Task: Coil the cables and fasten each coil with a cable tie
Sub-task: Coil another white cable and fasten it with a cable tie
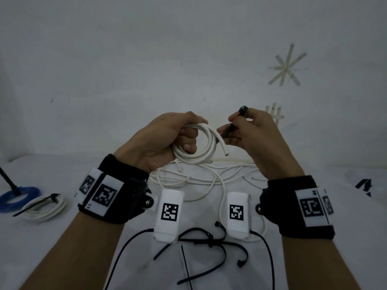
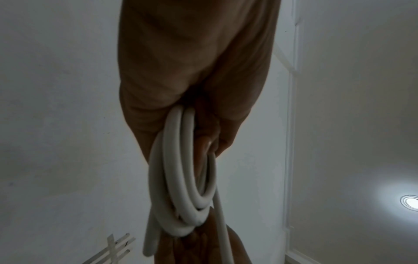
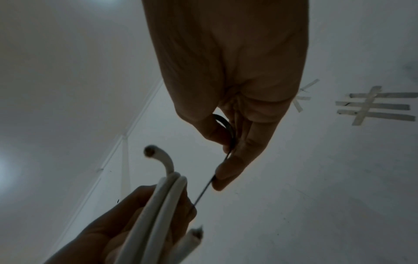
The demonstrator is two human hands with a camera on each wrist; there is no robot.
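Hands gripping white coil, black tie

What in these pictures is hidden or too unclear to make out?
- Left hand fingertips: head view, tucked behind the white coil.
- Black cable tie tip: right wrist view, hidden behind the coil.
- Tie's middle: head view, covered by the right hand.
- Blue coil: head view, cut by the left edge.

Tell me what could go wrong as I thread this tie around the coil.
The white coil is held only by the left hand, and a cut end sticks out free, so a turn may spring loose. The right hand pinches the black cable tie near its thin tip, which could slip or miss some turns.
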